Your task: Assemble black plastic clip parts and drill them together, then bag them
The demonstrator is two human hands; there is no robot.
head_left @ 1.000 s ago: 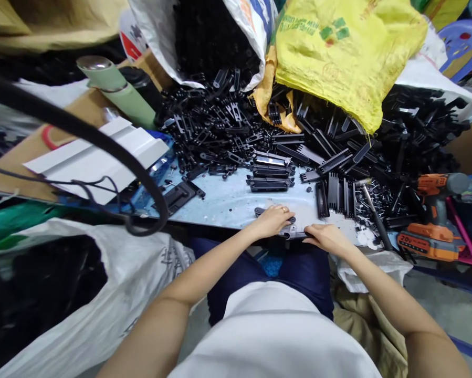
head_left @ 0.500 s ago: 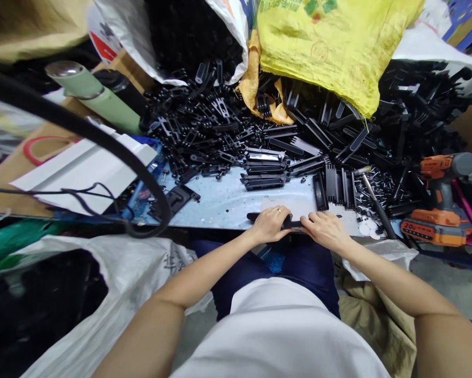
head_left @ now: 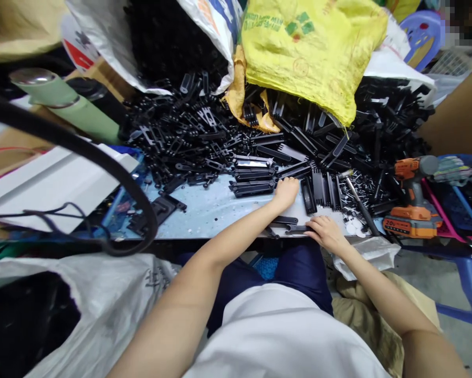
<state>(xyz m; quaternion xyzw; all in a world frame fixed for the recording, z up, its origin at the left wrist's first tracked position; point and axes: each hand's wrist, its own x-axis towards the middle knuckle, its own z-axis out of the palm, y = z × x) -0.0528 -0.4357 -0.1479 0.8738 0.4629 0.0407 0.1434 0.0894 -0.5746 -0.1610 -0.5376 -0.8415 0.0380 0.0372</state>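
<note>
Blue bench (head_left: 196, 210): I watch remotely through a worn head camera as its top runs across in front of a person in a white shirt (head_left: 283, 336).
Black heap (head_left: 180, 126): loose slotted parts cover the bench's far side.
White sack (head_left: 105, 294): below the bench at lower left, mouth open on dark contents.
Yellow sack (head_left: 310, 58): lies over the heap's far edge, printed with green diamonds.
Cordless drill (head_left: 412, 199): orange and grey, upright on its battery toward the bench's right end.
Hammer (head_left: 362, 205): handle slants toward the near edge.
Parts stack (head_left: 253, 178): black pieces laid parallel in front of the heap.
Strip row (head_left: 326, 190): black lengths side by side, between stack and hammer.
Right hand (head_left: 326, 233): fingers bent, close together, tips at the end of a dark bar (head_left: 296, 229); I cannot tell whether they pinch it.
Left hand (head_left: 286, 192): between stack and row, fingers curled narrow; I cannot tell whether they grip anything.
Dark bar: at the bench's near edge, just beside a flat black strip (head_left: 286, 220).
</note>
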